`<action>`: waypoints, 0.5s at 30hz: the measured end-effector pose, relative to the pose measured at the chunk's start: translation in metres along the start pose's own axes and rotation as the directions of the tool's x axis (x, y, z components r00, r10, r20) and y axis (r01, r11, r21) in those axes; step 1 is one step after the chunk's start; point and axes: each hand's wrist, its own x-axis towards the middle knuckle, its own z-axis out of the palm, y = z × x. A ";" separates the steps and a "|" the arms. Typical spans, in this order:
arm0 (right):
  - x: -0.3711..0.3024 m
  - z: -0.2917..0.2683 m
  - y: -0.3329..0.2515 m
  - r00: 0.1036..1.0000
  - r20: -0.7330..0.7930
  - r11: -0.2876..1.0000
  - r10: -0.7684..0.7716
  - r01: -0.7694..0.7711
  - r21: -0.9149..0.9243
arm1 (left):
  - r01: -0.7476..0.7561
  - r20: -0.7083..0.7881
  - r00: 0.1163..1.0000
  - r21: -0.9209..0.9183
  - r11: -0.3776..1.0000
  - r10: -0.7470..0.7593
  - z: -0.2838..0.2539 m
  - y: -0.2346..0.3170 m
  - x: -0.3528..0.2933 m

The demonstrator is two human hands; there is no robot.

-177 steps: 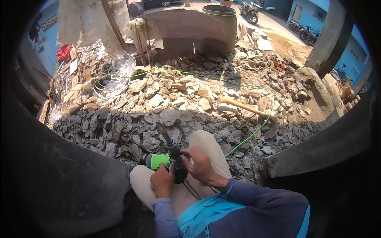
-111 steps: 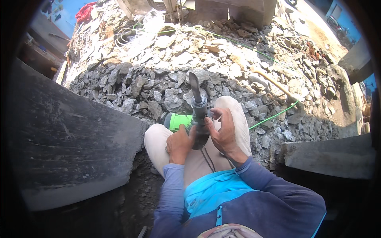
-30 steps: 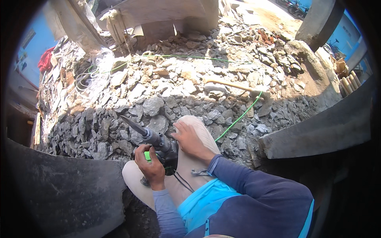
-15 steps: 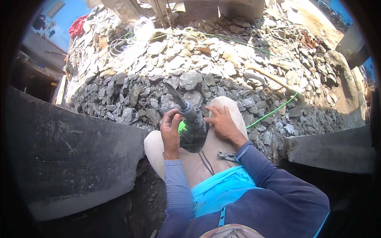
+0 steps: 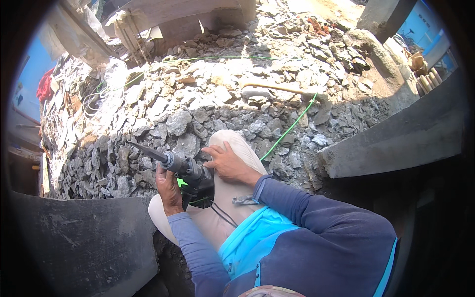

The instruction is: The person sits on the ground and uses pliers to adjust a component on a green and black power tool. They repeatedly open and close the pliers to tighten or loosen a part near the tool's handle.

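Observation:
A dark demolition hammer [image 5: 190,173] with a pointed chisel bit [image 5: 146,150] lies between my knees, its bit aimed up and to the left. My left hand [image 5: 169,192] is closed around the front part of the tool, just below the collar; some of its fingers are hidden behind the tool. A bright green patch [image 5: 181,182] shows beside that hand. My right hand [image 5: 231,164] rests on my right knee with the fingers spread, its fingertips close to the tool's body. Metal pincers [image 5: 243,200] lie on my right thigh near the wrist.
Broken grey rubble [image 5: 183,123] slopes up ahead. Across it run a green cord [image 5: 292,126] and a long wooden handle [image 5: 277,89]. Concrete beams flank me at left [image 5: 84,237] and right [image 5: 391,138]. Tangled pale line [image 5: 101,94] lies at far left.
The demolition hammer has tilted left, its bit swinging from steeply upward to a flatter angle, with my left hand following. My view has turned rightward. My right hand stays on the knee.

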 end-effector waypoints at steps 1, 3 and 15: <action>0.000 0.001 -0.001 1.000 -0.010 1.000 0.002 -0.002 0.002 | -0.018 -0.001 1.000 0.020 1.000 0.018 0.000 0.000 -0.001; -0.002 0.001 -0.001 1.000 -0.005 1.000 0.000 0.000 0.000 | -0.043 0.007 0.999 0.048 0.998 0.043 -0.002 0.000 -0.003; 0.001 0.004 -0.004 1.000 -0.028 1.000 0.000 0.000 0.020 | -0.004 0.071 0.997 0.018 1.000 0.003 -0.004 0.005 0.006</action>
